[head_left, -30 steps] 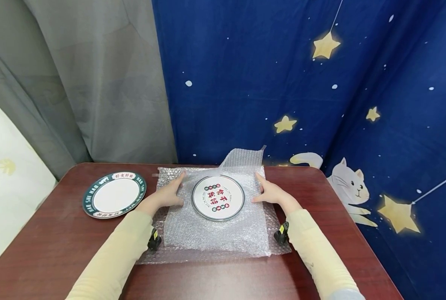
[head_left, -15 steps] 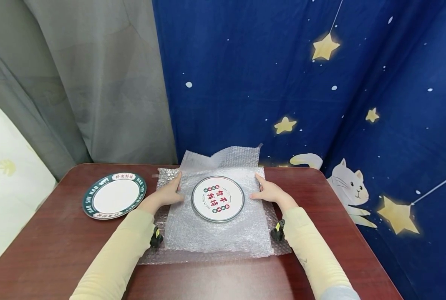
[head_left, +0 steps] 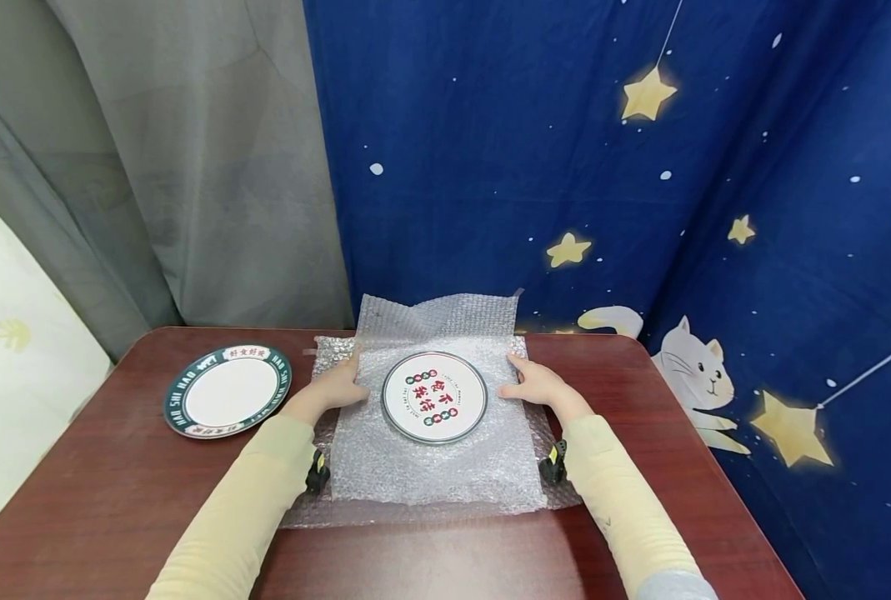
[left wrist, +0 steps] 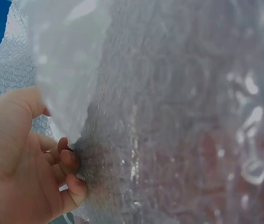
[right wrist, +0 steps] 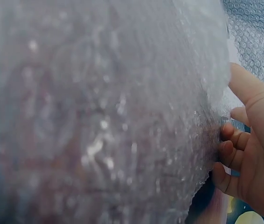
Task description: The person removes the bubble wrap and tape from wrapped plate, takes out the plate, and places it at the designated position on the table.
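Note:
A round white plate with red and green lettering and a dark rim lies on a sheet of bubble wrap, whose far flap rises toward the curtain. My left hand grips the wrap's left side, thumb on top and fingers curled beneath. On the opposite side my right hand grips it the same way. In the left wrist view, the left hand has its fingertips at the wrap's edge. Blurred bubble wrap fills most of the right wrist view, beside the right hand.
Another plate, white with a green lettered rim, sits at the left of the dark red table. More bubble wrap shows beneath the upper sheet. Grey and blue starry curtains hang behind the table.
The wrap's far flap has opened up on the left, now standing across its whole width. Both hands have shifted only slightly and stay at the wrap's sides.

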`<state>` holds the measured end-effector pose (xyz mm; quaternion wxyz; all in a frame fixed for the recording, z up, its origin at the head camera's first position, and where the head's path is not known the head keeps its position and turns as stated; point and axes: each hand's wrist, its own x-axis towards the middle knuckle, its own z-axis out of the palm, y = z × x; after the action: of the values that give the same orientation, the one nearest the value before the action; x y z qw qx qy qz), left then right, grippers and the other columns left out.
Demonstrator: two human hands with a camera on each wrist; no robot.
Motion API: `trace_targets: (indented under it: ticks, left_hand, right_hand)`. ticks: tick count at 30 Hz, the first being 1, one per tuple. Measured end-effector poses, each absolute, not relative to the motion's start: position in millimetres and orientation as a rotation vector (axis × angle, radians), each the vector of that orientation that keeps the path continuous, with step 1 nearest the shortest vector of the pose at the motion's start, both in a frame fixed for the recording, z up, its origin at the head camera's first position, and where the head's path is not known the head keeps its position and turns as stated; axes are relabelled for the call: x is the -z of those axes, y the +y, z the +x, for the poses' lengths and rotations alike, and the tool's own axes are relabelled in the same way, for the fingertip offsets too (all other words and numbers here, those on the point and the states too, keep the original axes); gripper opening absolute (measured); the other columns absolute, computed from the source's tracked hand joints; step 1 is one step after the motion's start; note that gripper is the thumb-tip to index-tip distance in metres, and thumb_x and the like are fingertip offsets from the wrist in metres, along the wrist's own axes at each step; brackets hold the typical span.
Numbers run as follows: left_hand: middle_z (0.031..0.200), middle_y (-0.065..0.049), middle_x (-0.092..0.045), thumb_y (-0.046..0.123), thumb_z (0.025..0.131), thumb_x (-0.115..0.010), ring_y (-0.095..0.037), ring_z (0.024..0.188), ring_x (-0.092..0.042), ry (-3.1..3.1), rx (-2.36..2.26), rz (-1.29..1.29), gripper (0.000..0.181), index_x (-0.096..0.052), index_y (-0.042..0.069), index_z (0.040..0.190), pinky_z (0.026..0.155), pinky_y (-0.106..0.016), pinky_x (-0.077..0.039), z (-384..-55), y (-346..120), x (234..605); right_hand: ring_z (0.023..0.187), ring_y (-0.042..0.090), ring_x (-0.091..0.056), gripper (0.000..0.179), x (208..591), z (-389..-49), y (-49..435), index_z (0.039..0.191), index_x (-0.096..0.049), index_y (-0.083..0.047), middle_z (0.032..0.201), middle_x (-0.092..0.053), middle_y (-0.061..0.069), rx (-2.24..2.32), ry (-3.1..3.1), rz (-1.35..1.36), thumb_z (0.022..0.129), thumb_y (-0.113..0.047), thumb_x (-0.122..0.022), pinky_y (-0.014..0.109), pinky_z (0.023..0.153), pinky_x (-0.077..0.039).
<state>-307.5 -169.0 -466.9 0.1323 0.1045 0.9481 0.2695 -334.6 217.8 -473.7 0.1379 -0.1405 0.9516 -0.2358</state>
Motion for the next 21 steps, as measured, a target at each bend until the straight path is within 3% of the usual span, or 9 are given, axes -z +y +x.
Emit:
trace_targets:
  ticks: [3, 6, 10, 16, 21]
  left_hand:
    - [0.148, -0.035, -0.020, 0.020, 0.086, -0.056, -0.046, 0.137, -0.020, 2.761, -0.746, 0.300, 0.083, -0.009, -0.015, 0.145, 0.111, -0.052, -0.023, -307, -169, 468]
    - [0.148, -0.035, -0.020, 0.022, 0.087, -0.055, -0.046, 0.138, -0.018, 2.766, -0.711, 0.286, 0.079, -0.016, -0.015, 0.145, 0.111, -0.053, -0.021, -307, -169, 468]
    - [0.147, -0.036, -0.022, 0.022, 0.087, -0.054, -0.047, 0.138, -0.018, 2.773, -0.682, 0.279, 0.075, -0.022, -0.016, 0.143, 0.111, -0.054, -0.020, -306, -168, 467]
    - [0.146, -0.035, -0.027, 0.021, 0.087, -0.054, -0.047, 0.136, -0.023, 2.803, -0.622, 0.302, 0.070, -0.029, -0.018, 0.140, 0.110, -0.053, -0.022, -304, -166, 466]
    - [0.144, -0.034, -0.031, 0.022, 0.088, -0.054, -0.046, 0.135, -0.026, 2.819, -0.594, 0.334, 0.068, -0.032, -0.018, 0.139, 0.110, -0.053, -0.024, -304, -166, 464]
  right_hand:
    - [0.134, 0.032, -0.036, 0.088, 473, -332, 219, 0.151, -0.026, -0.005, 0.150, -0.031, 0.021, 0.683, 2.762, -0.442, 0.084, -0.042, -0.069, 0.049, 0.107, -0.031]
    - [0.118, 0.030, -0.046, 0.088, 473, -330, 221, 0.150, -0.027, -0.004, 0.136, -0.044, 0.023, 0.707, 2.754, -0.468, 0.084, -0.041, -0.071, 0.047, 0.098, -0.037]
    - [0.099, 0.025, -0.047, 0.089, 474, -328, 225, 0.150, -0.029, -0.004, 0.117, -0.050, 0.017, 0.729, 2.731, -0.488, 0.082, -0.041, -0.073, 0.043, 0.086, -0.040]
    - [0.111, 0.027, -0.048, 0.086, 470, -320, 228, 0.147, -0.034, -0.001, 0.132, -0.046, 0.019, 0.761, 2.708, -0.529, 0.081, -0.039, -0.075, 0.047, 0.096, -0.041]
    - [0.112, 0.029, -0.049, 0.081, 469, -316, 232, 0.144, -0.040, 0.001, 0.128, -0.049, 0.020, 0.794, 2.726, -0.622, 0.081, -0.034, -0.077, 0.048, 0.095, -0.042]
